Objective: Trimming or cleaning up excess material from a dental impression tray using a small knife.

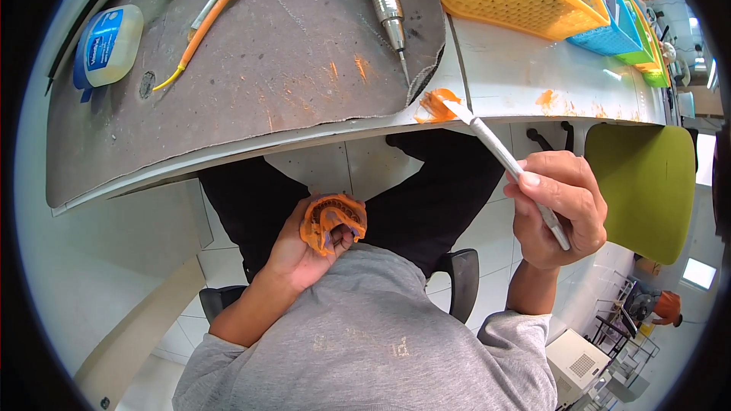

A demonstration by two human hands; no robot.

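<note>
Above my lap, my left hand (291,255) is closed round an orange dental impression (333,217), its curved row of tooth hollows turned upward. Out to the right, my right hand (562,202) pinches a slim whitish knife-like tool (499,151) by its handle. The tool slants up and left, and its tip meets a smear of orange material (435,105) at the table's front edge. That orange partly covers the tip, so its exact shape is hard to make out.
A grey mat (228,61) covers the table's left side. On it lie a metal rotary handpiece (383,0), an orange-handled tool (202,30) and a blue-labelled tub (110,46). Yellow (525,0) and blue baskets stand back right. A green chair (642,190) is beside the table.
</note>
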